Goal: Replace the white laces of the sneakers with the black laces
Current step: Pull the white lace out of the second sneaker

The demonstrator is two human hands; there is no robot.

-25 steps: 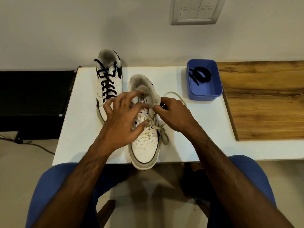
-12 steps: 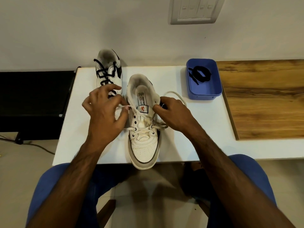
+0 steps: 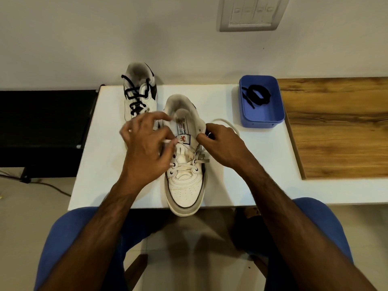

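Near-centre on the white table (image 3: 109,164), I am unthreading the worn white leather sneaker (image 3: 184,185): left hand (image 3: 144,150) pinching its white lace (image 3: 184,165), right hand (image 3: 222,145) gripping the collar; advisable: pulling one eyelet at a time, shoe steadied.

Scuffed leather-look sneaker (image 3: 184,185), matt white table (image 3: 109,164), grainy wood board (image 3: 336,127), plastic tub (image 3: 262,120).
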